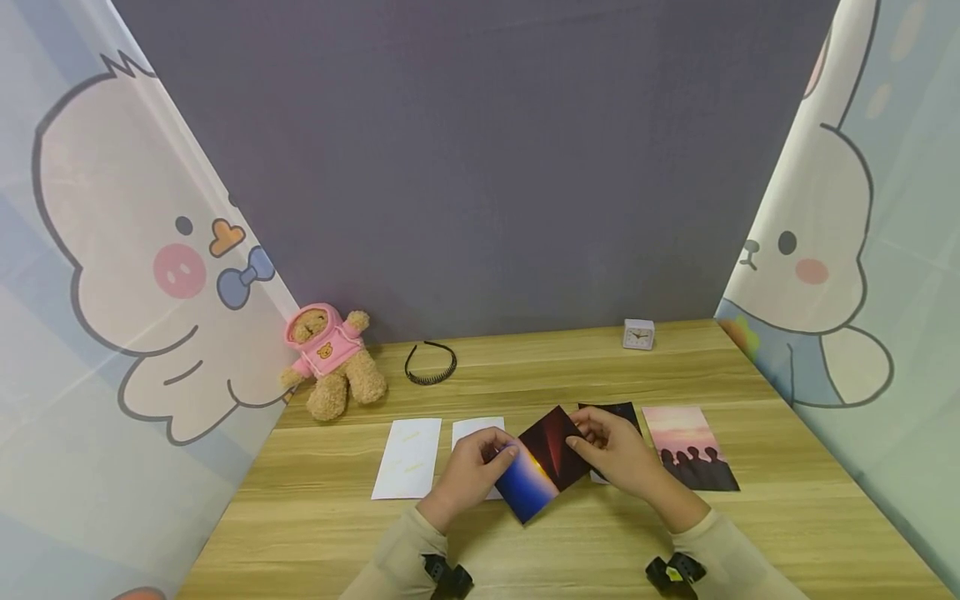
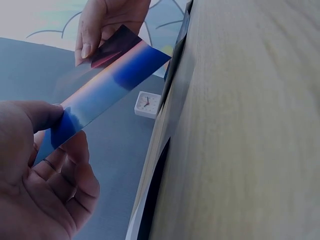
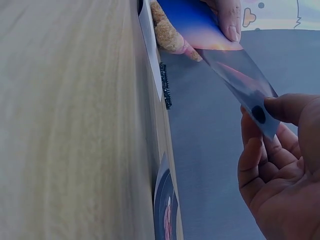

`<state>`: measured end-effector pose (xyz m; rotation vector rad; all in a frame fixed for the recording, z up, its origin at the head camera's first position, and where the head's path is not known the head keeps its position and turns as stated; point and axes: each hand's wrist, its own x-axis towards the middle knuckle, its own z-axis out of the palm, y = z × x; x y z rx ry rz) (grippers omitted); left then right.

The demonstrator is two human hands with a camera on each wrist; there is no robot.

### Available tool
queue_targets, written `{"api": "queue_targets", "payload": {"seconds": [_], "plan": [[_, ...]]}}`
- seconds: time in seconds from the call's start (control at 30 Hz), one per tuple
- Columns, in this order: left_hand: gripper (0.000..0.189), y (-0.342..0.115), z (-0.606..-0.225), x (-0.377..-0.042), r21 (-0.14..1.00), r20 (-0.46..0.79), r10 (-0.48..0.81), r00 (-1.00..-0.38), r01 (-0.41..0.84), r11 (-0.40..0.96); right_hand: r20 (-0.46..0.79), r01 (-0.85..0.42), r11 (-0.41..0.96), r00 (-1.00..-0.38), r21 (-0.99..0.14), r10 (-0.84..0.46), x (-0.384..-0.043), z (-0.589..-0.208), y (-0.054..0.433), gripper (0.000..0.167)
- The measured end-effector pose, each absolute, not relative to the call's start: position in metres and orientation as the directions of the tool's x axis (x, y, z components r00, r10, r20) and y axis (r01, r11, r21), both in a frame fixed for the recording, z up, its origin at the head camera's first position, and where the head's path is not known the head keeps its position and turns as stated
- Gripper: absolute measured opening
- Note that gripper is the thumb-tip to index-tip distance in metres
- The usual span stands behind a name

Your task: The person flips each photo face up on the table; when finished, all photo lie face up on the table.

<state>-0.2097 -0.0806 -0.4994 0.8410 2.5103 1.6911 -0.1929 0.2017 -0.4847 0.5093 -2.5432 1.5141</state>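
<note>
Both hands hold a glossy photo print above the table, tilted, blue at one end and dark red at the other, with an orange glow between. My left hand pinches the blue end between thumb and fingers. The dark red end is pinched by my right hand. In the right wrist view the print bends slightly near the right thumb. Behind the left hand lies a white sheet, partly covered. A dark picture lies partly hidden behind the right hand.
Left of the hands is another white sheet; at the right, a pink sunset picture with dark silhouettes. Farther back are a teddy bear in a pink hoodie, a black headband and a small white clock. Printed curtains flank the wooden table.
</note>
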Motion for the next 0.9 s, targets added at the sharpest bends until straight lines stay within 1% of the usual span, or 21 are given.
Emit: {"api": "queue_targets", "payload": {"seconds": [0.2,0.4,0.5,0.63,0.9], "plan": [[0.006,-0.0811,-0.5001,-0.2099,0.855,0.293,0.436,-0.851,0.437,0.279,0.297,-0.362,0.44,-0.931,-0.821,-0.212,-0.1929,-0.4854,0.2017,0.023],[0.007,-0.0815,-0.4996,-0.2093,0.851,0.288,0.445,-0.848,0.439,0.287,0.294,-0.36,0.439,-0.932,-0.823,-0.214,-0.1921,-0.4851,0.2025,0.016],[0.007,-0.0812,-0.4994,-0.2091,0.856,0.282,0.442,-0.852,0.431,0.285,0.278,-0.346,0.436,-0.936,-0.83,-0.215,-0.1917,-0.4837,0.203,0.014],[0.007,-0.081,-0.4986,-0.2097,0.856,0.285,0.427,-0.858,0.428,0.289,0.288,-0.357,0.412,-0.932,-0.838,-0.221,-0.192,-0.483,0.204,0.014],[0.01,-0.0813,-0.5016,-0.2124,0.882,0.275,0.389,-0.879,0.392,0.261,0.289,-0.346,0.383,-0.936,-0.856,-0.2,-0.1953,-0.485,0.2066,0.006]]}}
